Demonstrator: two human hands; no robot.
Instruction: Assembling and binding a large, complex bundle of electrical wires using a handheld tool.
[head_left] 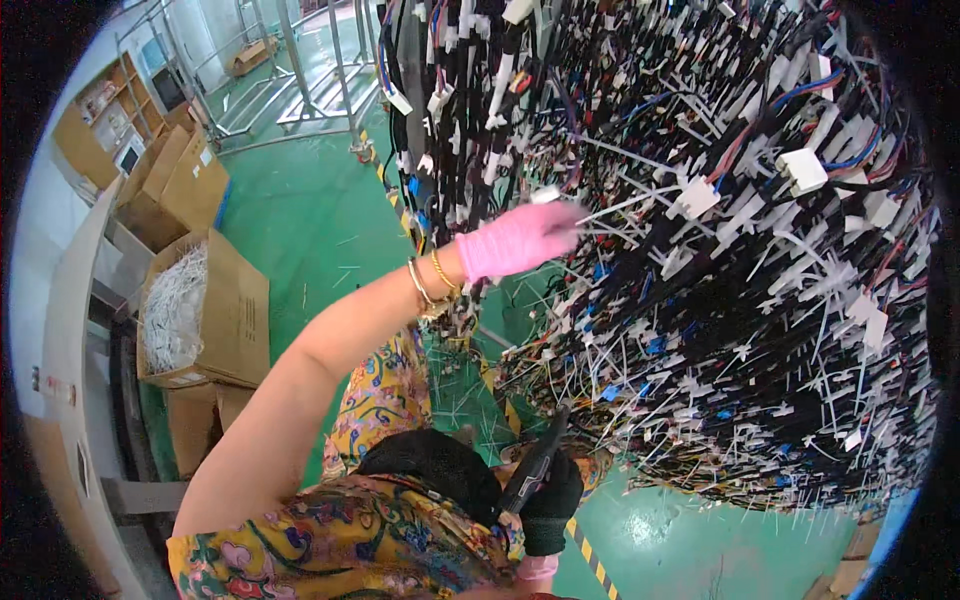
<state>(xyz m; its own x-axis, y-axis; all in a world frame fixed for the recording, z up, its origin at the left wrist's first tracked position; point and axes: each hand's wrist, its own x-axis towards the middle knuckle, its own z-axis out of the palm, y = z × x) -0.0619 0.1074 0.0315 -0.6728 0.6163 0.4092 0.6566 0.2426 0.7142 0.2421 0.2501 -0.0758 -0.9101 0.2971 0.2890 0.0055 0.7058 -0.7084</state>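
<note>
Jutting rightward at the fingertips of the L hand [520,240], the white cable tie [622,207] should handle v. light, stiff-ish but springy, prob. a bit slippery in a glove, not esp. fragile. Best hold, I'd say: near its base by the bundle, b/c the free end would just flex. Looks: thin, pale, nearly straight, one of many similar strips. L hand's in a pink glove, fingers curled in & blurred; can't tell if they're pinching the tie or just beside it. All around R of that grip: dense wire harnesses [690,300], blk sleeves w/ wht plugs & some red/blue wires; prob. floppy singly, heavy en masse. White connector [802,171] is well R of grip. Below grip, near the body: R hand [553,505], blk glove, wrapped round a dark tool [530,475], type unclear. Farther out, L of & below grip: carton [235,310] w/ wht strips; green floor [310,190] beneath.
</note>
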